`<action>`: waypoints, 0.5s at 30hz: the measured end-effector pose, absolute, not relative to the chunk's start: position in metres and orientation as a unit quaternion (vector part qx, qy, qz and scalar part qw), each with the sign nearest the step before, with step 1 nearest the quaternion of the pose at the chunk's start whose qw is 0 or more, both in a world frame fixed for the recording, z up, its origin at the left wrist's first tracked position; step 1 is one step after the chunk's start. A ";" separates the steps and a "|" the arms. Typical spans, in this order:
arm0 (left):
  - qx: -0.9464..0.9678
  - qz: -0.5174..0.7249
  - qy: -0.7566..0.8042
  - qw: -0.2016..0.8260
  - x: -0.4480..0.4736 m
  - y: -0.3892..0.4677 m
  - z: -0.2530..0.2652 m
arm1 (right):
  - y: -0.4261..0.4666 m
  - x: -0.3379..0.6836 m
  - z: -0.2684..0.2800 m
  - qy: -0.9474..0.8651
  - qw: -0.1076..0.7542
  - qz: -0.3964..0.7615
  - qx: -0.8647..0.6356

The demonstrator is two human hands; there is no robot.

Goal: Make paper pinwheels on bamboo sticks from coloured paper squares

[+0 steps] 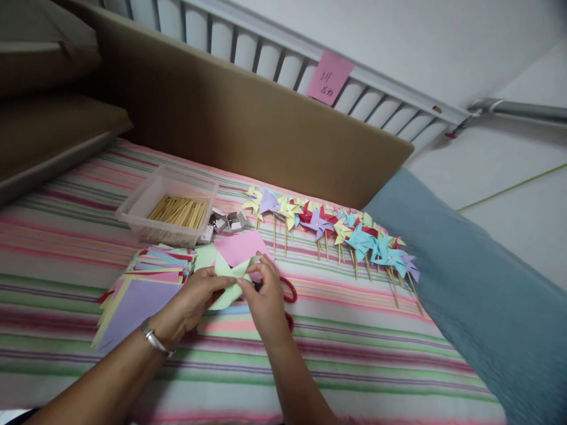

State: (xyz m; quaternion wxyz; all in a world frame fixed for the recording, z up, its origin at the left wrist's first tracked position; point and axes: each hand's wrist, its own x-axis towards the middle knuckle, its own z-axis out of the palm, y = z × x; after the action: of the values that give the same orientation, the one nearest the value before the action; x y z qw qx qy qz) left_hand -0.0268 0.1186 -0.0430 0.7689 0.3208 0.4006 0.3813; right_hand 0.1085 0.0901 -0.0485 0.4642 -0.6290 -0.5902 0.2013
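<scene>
Between my hands is a pale green paper pinwheel (228, 297), its corners folded in toward the middle. My left hand (195, 298) pinches its left side with thumb and fingers. On the other side, my right hand (266, 289) is closed on the paper near the centre and a raised corner. Under and behind it lie a pink paper sheet (239, 247) and a green sheet. Red-handled scissors (290, 290) show partly beside my right hand, their blades hidden. A stack of coloured paper (148, 307), purple on top, lies left of my left hand.
A clear plastic box (142, 219) of wooden sticks (181, 211) stands at the back left, with small open boxes (236, 220) of metallic bits beside it. Several finished pinwheels (319, 223) lie along the back right. A cardboard panel (248, 130) borders the striped cloth (354, 348).
</scene>
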 end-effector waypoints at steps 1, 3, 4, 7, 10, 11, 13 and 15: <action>0.321 0.378 0.397 0.772 -0.027 0.119 -0.043 | 0.090 0.109 -0.049 -0.584 0.472 0.207 -0.627; 0.318 0.375 0.394 0.776 -0.028 0.119 -0.043 | 0.090 0.109 -0.050 -0.571 0.486 0.219 -0.624; 0.313 0.377 0.395 0.777 -0.028 0.120 -0.042 | 0.090 0.109 -0.050 -0.565 0.489 0.225 -0.625; 0.297 0.385 0.402 0.776 -0.028 0.120 -0.041 | 0.090 0.111 -0.050 -0.551 0.493 0.243 -0.628; 0.299 0.383 0.399 0.777 -0.028 0.120 -0.040 | 0.090 0.111 -0.050 -0.543 0.495 0.267 -0.624; 0.301 0.383 0.400 0.777 -0.028 0.120 -0.040 | 0.089 0.110 -0.049 -0.540 0.496 0.272 -0.623; 0.302 0.384 0.407 0.771 -0.027 0.120 -0.040 | 0.088 0.109 -0.048 -0.537 0.493 0.276 -0.626; 0.309 0.386 0.415 0.763 -0.026 0.120 -0.040 | 0.087 0.108 -0.046 -0.536 0.490 0.275 -0.630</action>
State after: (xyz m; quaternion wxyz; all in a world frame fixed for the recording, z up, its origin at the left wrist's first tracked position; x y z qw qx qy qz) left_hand -0.0263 0.1197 -0.0402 0.7635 0.3086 0.4154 0.3864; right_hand 0.1077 0.0870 -0.0458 0.4901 -0.6299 -0.5361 0.2751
